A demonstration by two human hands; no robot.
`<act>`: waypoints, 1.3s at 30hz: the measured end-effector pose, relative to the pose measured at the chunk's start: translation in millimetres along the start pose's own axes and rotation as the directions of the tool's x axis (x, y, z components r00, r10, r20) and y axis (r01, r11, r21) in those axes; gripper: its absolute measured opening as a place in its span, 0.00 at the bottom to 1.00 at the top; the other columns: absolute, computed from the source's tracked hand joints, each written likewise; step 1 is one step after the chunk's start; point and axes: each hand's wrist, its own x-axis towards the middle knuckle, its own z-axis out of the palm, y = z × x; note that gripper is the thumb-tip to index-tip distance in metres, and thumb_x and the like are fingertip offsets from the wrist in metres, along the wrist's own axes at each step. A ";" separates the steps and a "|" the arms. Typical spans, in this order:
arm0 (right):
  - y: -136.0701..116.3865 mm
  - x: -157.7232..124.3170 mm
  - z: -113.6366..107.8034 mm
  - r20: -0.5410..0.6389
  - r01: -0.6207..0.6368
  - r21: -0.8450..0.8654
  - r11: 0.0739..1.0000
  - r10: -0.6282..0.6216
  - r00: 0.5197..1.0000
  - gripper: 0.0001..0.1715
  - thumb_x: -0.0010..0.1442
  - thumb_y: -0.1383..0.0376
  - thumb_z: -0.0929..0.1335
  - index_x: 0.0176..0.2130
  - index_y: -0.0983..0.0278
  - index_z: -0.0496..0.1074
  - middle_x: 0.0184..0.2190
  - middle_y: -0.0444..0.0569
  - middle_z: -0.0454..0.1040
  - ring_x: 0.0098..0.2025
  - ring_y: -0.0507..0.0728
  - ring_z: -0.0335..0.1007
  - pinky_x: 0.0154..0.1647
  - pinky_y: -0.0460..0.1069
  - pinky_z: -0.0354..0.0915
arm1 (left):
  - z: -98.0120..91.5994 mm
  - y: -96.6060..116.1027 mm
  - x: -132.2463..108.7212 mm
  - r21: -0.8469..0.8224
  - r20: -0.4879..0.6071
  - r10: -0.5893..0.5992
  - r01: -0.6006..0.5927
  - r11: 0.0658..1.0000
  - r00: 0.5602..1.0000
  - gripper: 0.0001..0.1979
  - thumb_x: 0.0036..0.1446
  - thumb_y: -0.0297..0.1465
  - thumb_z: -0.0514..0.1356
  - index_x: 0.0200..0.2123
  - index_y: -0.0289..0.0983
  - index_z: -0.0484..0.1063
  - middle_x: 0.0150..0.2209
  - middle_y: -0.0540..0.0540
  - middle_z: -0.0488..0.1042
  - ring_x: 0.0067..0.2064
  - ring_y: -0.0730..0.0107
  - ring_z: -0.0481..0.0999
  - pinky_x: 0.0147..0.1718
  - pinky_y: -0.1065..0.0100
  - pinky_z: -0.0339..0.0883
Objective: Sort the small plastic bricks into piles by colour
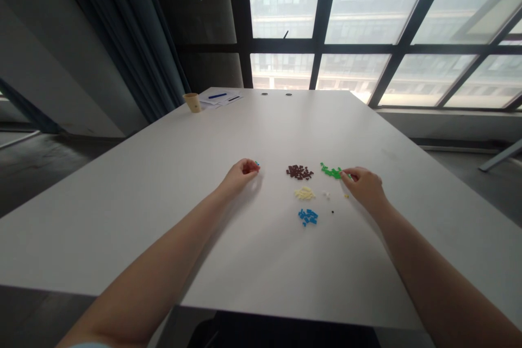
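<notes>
My left hand (243, 172) is closed in a pinch, with a tiny blue and green piece (256, 163) showing at its fingertips. My right hand (361, 180) has its thumb and finger pressed together at the right end of the green pieces (332, 172); what lies between them is too small to tell. Between the hands sits a pile of dark brown pieces (299, 172). Nearer to me are pale yellow pieces (304, 193), then blue pieces (308, 217). A few white bits (327, 194), a yellow-orange bit (346, 196) and a black dot (333, 212) lie beside them.
All this is on a wide white table (253, 255). At its far left stand a tan cup (192, 102) and papers (210, 100) with a blue pen (217, 95) on them. Two round dark discs (289, 94) are at the far edge, before the windows.
</notes>
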 end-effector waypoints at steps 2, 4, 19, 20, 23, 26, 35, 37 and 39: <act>-4.6 -3.1 -0.9 -0.008 0.048 0.023 0.999 -0.048 0.999 0.17 0.52 0.56 0.61 0.30 0.61 0.75 0.23 0.45 0.70 0.29 0.54 0.64 0.31 0.48 0.51 | 6.5 6.6 -5.2 -0.254 0.103 -0.107 0.130 0.958 0.989 0.11 0.42 0.25 0.61 0.32 0.34 0.64 0.33 0.47 0.72 0.36 0.75 0.71 0.43 0.67 0.63; -10.2 -6.8 -2.0 -0.013 0.096 0.055 0.994 -0.095 0.995 0.17 0.52 0.57 0.61 0.29 0.62 0.75 0.22 0.45 0.69 0.28 0.53 0.63 0.31 0.47 0.51 | 13.6 15.3 -12.5 -0.433 0.212 -0.191 0.267 0.861 0.958 0.14 0.42 0.23 0.63 0.35 0.34 0.64 0.33 0.48 0.73 0.35 0.77 0.72 0.43 0.70 0.63; -58.0 -47.5 -1.5 -0.024 0.436 0.269 0.859 -0.446 0.895 0.10 0.55 0.64 0.64 0.30 0.62 0.75 0.19 0.43 0.65 0.26 0.51 0.60 0.35 0.48 0.53 | 49.8 30.4 -47.9 -0.633 0.488 -0.230 0.523 0.571 0.842 0.21 0.37 0.19 0.66 0.37 0.35 0.66 0.30 0.52 0.70 0.32 0.81 0.72 0.38 0.74 0.65; -59.9 -49.7 -1.8 -0.040 0.455 0.283 0.844 -0.464 0.885 0.10 0.55 0.65 0.64 0.30 0.62 0.75 0.19 0.43 0.64 0.26 0.51 0.60 0.36 0.48 0.53 | 50.7 30.3 -48.9 -0.632 0.498 -0.226 0.529 0.567 0.837 0.21 0.37 0.19 0.67 0.37 0.35 0.66 0.30 0.53 0.70 0.31 0.81 0.72 0.38 0.74 0.64; -64.1 -54.6 -1.8 -0.091 0.508 0.323 0.798 -0.509 0.856 0.09 0.55 0.66 0.64 0.32 0.61 0.75 0.20 0.43 0.64 0.26 0.51 0.60 0.36 0.48 0.54 | 53.9 29.6 -51.3 -0.618 0.529 -0.219 0.549 0.563 0.820 0.22 0.36 0.21 0.68 0.36 0.36 0.66 0.29 0.53 0.70 0.31 0.82 0.71 0.38 0.75 0.63; -67.2 -58.0 -0.2 -0.146 0.561 0.345 0.752 -0.547 0.824 0.08 0.55 0.65 0.65 0.34 0.61 0.74 0.21 0.43 0.65 0.28 0.51 0.61 0.36 0.49 0.55 | 57.3 27.4 -52.9 -0.600 0.557 -0.220 0.571 0.561 0.801 0.22 0.35 0.21 0.69 0.36 0.36 0.66 0.28 0.54 0.69 0.31 0.82 0.71 0.38 0.75 0.63; -73.7 -65.0 3.7 -0.189 0.627 0.374 0.683 -0.606 0.773 0.06 0.54 0.63 0.67 0.33 0.60 0.74 0.23 0.44 0.67 0.30 0.52 0.62 0.36 0.49 0.55 | 61.4 25.0 -55.0 -0.563 0.575 -0.204 0.564 0.604 0.792 0.22 0.36 0.23 0.69 0.36 0.36 0.66 0.27 0.54 0.69 0.29 0.83 0.69 0.34 0.75 0.61; -74.3 -64.8 4.0 -0.183 0.634 0.377 0.675 -0.617 0.766 0.06 0.54 0.64 0.67 0.34 0.59 0.74 0.23 0.44 0.68 0.29 0.51 0.62 0.36 0.49 0.55 | 62.2 25.6 -55.4 -0.553 0.580 -0.204 0.565 0.612 0.789 0.22 0.36 0.24 0.69 0.36 0.36 0.66 0.27 0.54 0.69 0.28 0.83 0.69 0.33 0.75 0.61; -74.2 -64.0 4.5 -0.174 0.642 0.376 0.668 -0.630 0.757 0.07 0.54 0.64 0.67 0.34 0.59 0.74 0.23 0.44 0.69 0.29 0.51 0.62 0.35 0.49 0.55 | 63.1 26.0 -55.8 -0.543 0.584 -0.207 0.567 0.620 0.785 0.22 0.35 0.24 0.69 0.36 0.36 0.66 0.27 0.54 0.69 0.28 0.82 0.69 0.32 0.75 0.60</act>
